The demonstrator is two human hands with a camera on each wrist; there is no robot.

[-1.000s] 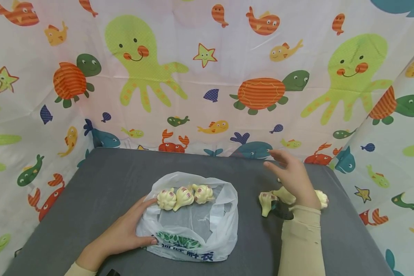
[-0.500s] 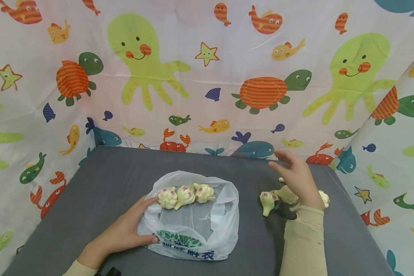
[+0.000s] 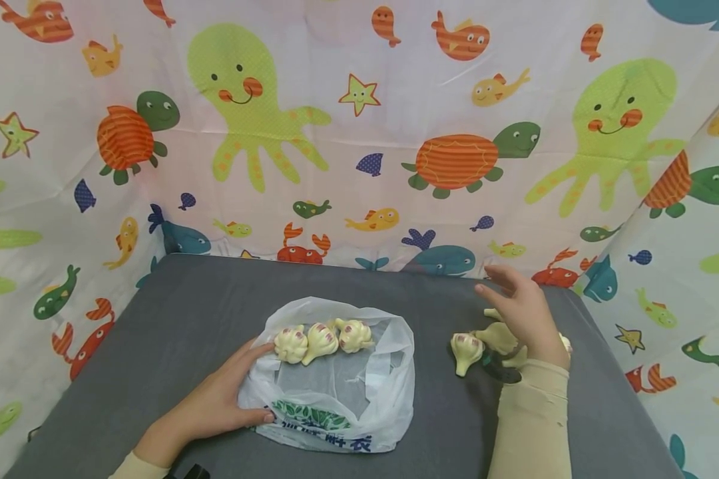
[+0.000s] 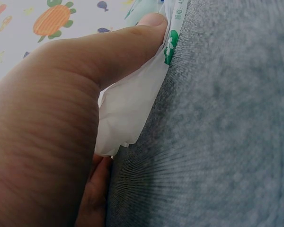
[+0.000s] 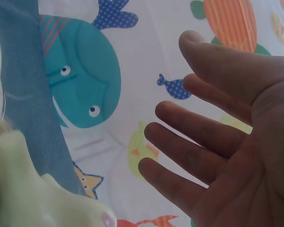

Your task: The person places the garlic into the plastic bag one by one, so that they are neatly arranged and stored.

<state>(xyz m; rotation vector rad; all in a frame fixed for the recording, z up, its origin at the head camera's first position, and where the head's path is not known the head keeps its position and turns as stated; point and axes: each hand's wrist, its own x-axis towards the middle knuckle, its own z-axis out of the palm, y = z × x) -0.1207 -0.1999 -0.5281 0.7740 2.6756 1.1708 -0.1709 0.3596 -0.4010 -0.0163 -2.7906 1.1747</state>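
Bag and garlic share the desk in front of me. Largest of all is the white cloth behind and along both sides, printed with octopuses, turtles, whales, crabs and fish. Next comes the grey desk, its far edge meeting the cloth. On its middle sits the bag, thin white plastic with green leaves and dark blue characters on the near side, its open mouth facing up. Pale sleeves cover my forearms. My left hand rests against the bag's left side, thumb and fingers spread wide apart on the plastic. My right hand hangs above the right part of the desk, well apart from the left one and holding nothing; its fingers are spaced out and nearly straight. Smallest are the bulbs. Three bulbs lie side by side inside the bag's mouth towards its far side, the leftmost just beside my left fingertips. The other bulbs cluster on the desk by my right hand: one lies in full view, stem towards me, and the rest are partly hidden, so I cannot tell how many.
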